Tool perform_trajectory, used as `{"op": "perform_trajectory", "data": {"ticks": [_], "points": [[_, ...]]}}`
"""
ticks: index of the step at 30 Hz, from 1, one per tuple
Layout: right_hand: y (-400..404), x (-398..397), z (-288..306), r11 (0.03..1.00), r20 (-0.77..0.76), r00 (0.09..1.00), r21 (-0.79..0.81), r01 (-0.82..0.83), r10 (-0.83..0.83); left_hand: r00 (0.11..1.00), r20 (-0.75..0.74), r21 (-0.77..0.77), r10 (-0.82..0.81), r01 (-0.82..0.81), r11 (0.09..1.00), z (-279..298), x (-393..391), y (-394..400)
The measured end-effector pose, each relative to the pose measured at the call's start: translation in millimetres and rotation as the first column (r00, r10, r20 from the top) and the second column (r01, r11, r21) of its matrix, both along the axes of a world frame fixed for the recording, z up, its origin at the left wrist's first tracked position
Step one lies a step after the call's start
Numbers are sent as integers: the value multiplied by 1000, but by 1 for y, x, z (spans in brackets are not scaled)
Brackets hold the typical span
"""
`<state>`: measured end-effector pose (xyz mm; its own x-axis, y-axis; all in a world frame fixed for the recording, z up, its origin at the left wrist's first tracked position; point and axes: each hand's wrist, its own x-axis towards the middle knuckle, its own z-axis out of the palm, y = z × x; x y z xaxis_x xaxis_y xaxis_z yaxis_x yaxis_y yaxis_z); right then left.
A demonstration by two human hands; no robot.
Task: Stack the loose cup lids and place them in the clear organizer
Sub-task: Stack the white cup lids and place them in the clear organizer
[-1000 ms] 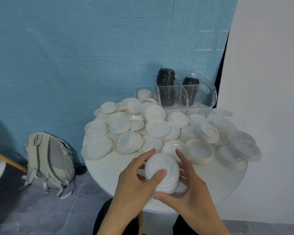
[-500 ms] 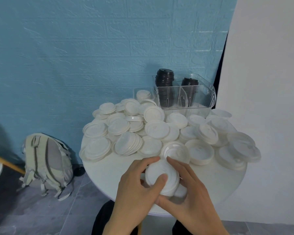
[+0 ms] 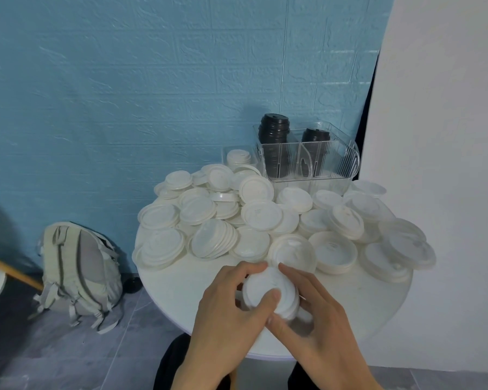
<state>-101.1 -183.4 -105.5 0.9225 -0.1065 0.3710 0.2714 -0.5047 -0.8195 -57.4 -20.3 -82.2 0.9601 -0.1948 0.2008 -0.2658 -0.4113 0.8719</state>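
A small stack of white cup lids [image 3: 262, 288] is held near the front of the round white table [image 3: 181, 294]. My left hand [image 3: 228, 313] grips it from the left, thumb on the top lid. My right hand [image 3: 313, 313] holds it from the right and underneath, fingers curled round its edge. Several loose white lids [image 3: 261, 215] lie heaped across the table behind. The clear organizer [image 3: 338, 159] stands at the back right with two stacks of black lids [image 3: 273, 130] in it. A few white lids [image 3: 238, 157] sit in a lower clear section to its left.
A grey backpack [image 3: 76, 271] leans against the blue wall on the floor at the left. A white panel [image 3: 448, 164] rises close beside the table's right side. My dark-clad legs show under the table's front edge.
Both hands closed in tighter round the lid stack and lowered it slightly toward the front of the table. The loose lids and organizer stayed put.
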Motion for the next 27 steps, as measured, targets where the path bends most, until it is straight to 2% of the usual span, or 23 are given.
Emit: {"op": "perform_trajectory", "data": {"ticks": [8,12,15,18,21,27], "points": [[1,1,1,1000,11,1000,19,12,-13,999,36,15,-17,17,1000,0,2,1],[3,1,1,998,7,1000,50,25,-25,996,86,-40,-28,31,999,5,6,13],[3,1,0,998,12,999,58,41,-41,956,227,-72,187,-175,982,7,24,36],[3,1,1,997,5,999,69,43,-44,861,335,4,383,-408,913,2,51,66],[4,2,3,995,-10,999,96,34,-33,851,273,143,449,-498,856,-8,75,90],[5,2,2,995,-3,1000,95,18,-18,891,155,165,428,-450,877,-23,88,103]]}}
